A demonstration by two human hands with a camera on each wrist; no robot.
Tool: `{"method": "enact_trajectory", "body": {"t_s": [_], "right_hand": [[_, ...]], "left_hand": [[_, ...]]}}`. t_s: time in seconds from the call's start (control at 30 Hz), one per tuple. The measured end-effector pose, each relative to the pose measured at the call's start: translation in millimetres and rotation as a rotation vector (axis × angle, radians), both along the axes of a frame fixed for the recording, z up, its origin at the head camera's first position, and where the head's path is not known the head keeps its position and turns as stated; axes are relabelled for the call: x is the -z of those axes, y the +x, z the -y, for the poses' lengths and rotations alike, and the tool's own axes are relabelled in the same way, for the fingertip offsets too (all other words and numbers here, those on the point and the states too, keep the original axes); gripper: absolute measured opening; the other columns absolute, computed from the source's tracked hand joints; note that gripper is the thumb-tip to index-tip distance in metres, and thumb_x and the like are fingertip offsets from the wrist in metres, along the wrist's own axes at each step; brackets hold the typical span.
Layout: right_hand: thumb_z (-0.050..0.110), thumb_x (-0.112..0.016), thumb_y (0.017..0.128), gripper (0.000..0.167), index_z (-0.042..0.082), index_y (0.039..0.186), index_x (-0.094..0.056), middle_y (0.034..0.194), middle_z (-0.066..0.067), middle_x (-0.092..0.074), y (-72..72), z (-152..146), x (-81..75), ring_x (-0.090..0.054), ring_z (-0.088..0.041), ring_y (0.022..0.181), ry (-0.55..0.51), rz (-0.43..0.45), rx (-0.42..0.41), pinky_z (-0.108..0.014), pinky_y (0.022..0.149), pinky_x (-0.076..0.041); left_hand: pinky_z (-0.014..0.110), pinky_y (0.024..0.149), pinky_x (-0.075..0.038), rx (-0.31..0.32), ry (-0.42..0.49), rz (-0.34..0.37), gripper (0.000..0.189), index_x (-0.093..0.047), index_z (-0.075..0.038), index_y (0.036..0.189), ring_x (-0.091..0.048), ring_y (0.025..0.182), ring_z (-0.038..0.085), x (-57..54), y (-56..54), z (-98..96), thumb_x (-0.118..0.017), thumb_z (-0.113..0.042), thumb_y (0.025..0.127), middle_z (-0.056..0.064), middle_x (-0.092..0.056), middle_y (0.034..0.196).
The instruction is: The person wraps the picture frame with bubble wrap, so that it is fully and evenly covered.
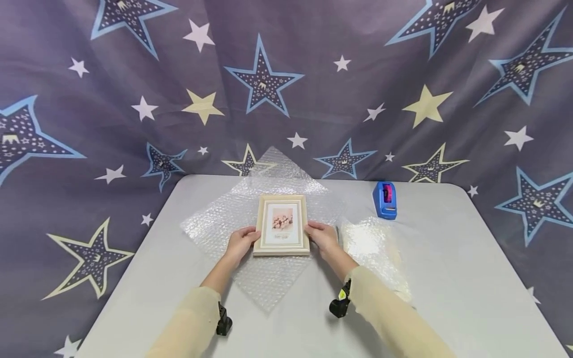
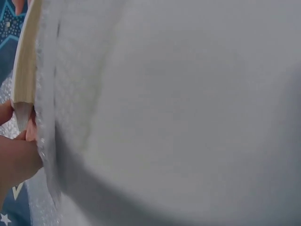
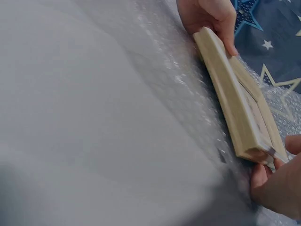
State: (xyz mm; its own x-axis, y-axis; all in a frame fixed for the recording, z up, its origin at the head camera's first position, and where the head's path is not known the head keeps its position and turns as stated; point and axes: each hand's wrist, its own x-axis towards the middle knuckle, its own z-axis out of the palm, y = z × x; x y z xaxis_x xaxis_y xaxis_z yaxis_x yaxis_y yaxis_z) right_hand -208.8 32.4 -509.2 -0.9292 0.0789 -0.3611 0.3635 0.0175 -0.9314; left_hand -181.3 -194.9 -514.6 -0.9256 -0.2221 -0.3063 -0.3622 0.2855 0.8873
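A cream picture frame [image 1: 283, 251] with a small pink flower print lies face up over a sheet of bubble wrap [image 1: 215, 223], which is turned like a diamond. My left hand [image 1: 241, 243] grips the frame's left side, thumb on top and fingers beneath. On the opposite side my right hand [image 1: 323, 237] holds the right edge the same way. In the right wrist view the picture frame [image 3: 230, 103] is tilted between both hands, close over the wrap. The left wrist view catches just the frame's side [image 2: 24, 70] and part of the left hand [image 2: 19, 160].
A blue tape dispenser [image 1: 385, 200] with a pink roll stands at the back right of the white table [image 1: 452, 258]. Nearer, right of my right hand, lies a clear plastic-wrapped packet [image 1: 373, 251]. A star-patterned curtain [image 1: 340, 109] hangs behind the table's far edge.
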Motion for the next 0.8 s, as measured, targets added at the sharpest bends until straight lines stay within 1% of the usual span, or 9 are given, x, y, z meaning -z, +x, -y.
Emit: {"method": "enact_trajectory", "body": {"t_s": [0.07,0.17,0.2,0.3,0.4,0.53,0.63,0.8], "right_hand": [[0.009,-0.066,0.088,0.033,-0.004,0.118,-0.064,0.118,-0.023,-0.067,3.3,0,1.1,-0.064,-0.010,0.087,0.038,-0.020,0.020,-0.021,0.081,-0.056],[0.010,-0.068,0.086,0.033,-0.002,0.116,-0.065,0.114,-0.021,-0.069,6.8,2,3.2,-0.063,-0.010,0.086,0.075,-0.033,0.023,-0.015,0.071,-0.052],[0.010,-0.068,0.086,0.033,-0.002,0.116,-0.065,0.113,-0.020,-0.069,7.2,3,3.8,-0.063,-0.010,0.086,0.072,-0.031,0.025,-0.014,0.070,-0.052],[0.011,-0.068,0.086,0.033,-0.001,0.116,-0.065,0.112,-0.019,-0.069,7.4,4,3.4,-0.064,-0.011,0.086,0.088,-0.022,0.022,-0.015,0.070,-0.053],[0.010,-0.069,0.085,0.033,-0.002,0.115,-0.065,0.111,-0.020,-0.069,7.6,7,0.8,-0.064,-0.012,0.085,0.099,-0.035,0.025,-0.017,0.071,-0.054],[0.010,-0.069,0.084,0.034,-0.004,0.115,-0.064,0.111,-0.022,-0.069,7.9,10,-2.2,-0.065,-0.015,0.089,0.102,-0.053,0.029,-0.022,0.076,-0.056],[0.010,-0.069,0.084,0.034,-0.003,0.115,-0.065,0.112,-0.021,-0.069,7.4,11,-3.4,-0.065,-0.014,0.089,0.095,-0.043,0.034,-0.021,0.078,-0.056],[0.008,-0.068,0.085,0.032,-0.005,0.114,-0.065,0.111,-0.022,-0.070,5.5,10,-5.6,-0.063,-0.009,0.084,0.077,-0.044,0.025,-0.017,0.075,-0.054]], "left_hand": [[0.036,0.103,-0.049,0.011,0.001,-0.013,0.048,-0.056,0.000,0.130,-0.062,0.114,0.026,2.8,0.2,-0.8,-0.064,-0.027,0.091,0.016,-0.067,0.121],[0.036,0.103,-0.048,0.015,0.003,-0.018,0.047,-0.056,-0.001,0.131,-0.062,0.113,0.025,6.5,1.2,0.9,-0.064,-0.027,0.091,0.016,-0.067,0.120],[0.042,0.106,-0.046,0.023,0.012,-0.018,0.047,-0.055,-0.001,0.132,-0.059,0.118,0.029,7.6,1.9,2.1,-0.063,-0.026,0.092,0.020,-0.063,0.126],[0.042,0.107,-0.045,0.029,0.015,-0.015,0.048,-0.054,-0.001,0.133,-0.059,0.118,0.029,8.8,3.0,4.2,-0.062,-0.026,0.092,0.020,-0.063,0.126],[0.042,0.107,-0.045,0.027,0.027,-0.013,0.048,-0.053,-0.001,0.133,-0.059,0.118,0.029,9.9,2.0,6.2,-0.062,-0.026,0.093,0.020,-0.063,0.126],[0.040,0.105,-0.047,0.021,0.030,-0.012,0.047,-0.053,0.000,0.133,-0.060,0.117,0.029,10.2,-0.3,8.3,-0.061,-0.025,0.093,0.020,-0.063,0.126],[0.040,0.105,-0.047,0.021,0.035,-0.007,0.047,-0.052,0.000,0.134,-0.060,0.118,0.029,8.0,-0.5,9.0,-0.061,-0.024,0.094,0.020,-0.062,0.128],[0.041,0.109,-0.045,0.018,0.098,0.033,0.050,-0.049,0.000,0.136,-0.057,0.122,0.031,1.0,0.3,9.3,-0.060,-0.023,0.093,0.021,-0.058,0.134]]}}
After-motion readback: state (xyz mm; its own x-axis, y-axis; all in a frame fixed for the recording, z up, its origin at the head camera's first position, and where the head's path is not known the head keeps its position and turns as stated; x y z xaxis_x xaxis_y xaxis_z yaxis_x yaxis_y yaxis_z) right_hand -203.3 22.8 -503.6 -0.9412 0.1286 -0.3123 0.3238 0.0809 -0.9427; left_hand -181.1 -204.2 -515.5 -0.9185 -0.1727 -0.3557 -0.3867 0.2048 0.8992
